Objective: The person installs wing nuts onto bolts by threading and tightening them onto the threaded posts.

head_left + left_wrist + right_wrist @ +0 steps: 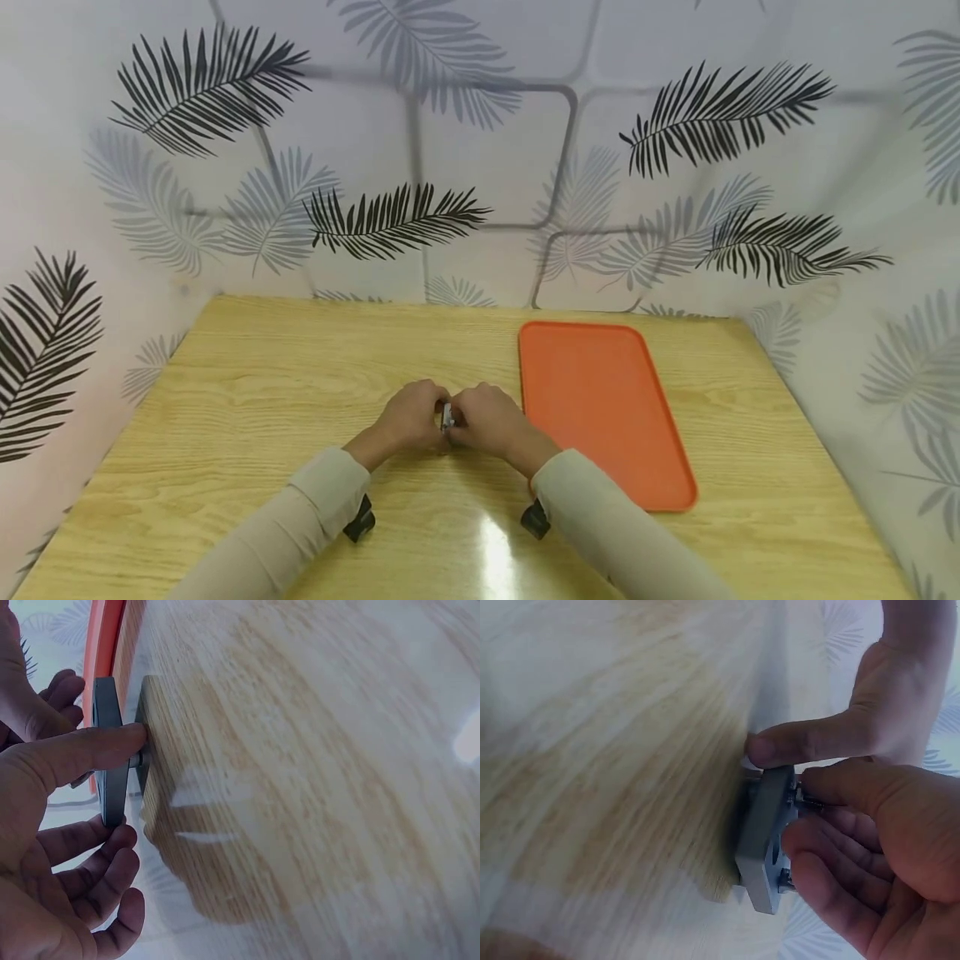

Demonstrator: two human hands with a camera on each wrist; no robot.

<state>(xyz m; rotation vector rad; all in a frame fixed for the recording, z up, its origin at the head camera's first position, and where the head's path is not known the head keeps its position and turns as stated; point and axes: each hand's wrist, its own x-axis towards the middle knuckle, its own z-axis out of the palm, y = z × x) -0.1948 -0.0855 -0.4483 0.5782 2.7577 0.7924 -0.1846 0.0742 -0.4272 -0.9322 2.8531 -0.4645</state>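
Observation:
Just above the table, both hands meet at a small grey metal plate (447, 416) that stands on edge. My left hand (411, 415) grips it, thumb on the near edge and fingertips at the opposite end. In the right wrist view the plate (763, 832) has a round hole, with a bolt (786, 880) sticking out at its lower end. My right hand (491, 419) pinches a second bolt (804, 798) near the upper end between thumb and finger. A short metal stem (136, 760) shows on the other face, under the left thumb.
An orange tray (600, 408) lies on the wooden table (285, 367), right of the hands. A leaf-patterned covering (480, 158) rises behind the table's back edge. Black wrist cameras (360, 520) hang below both sleeves.

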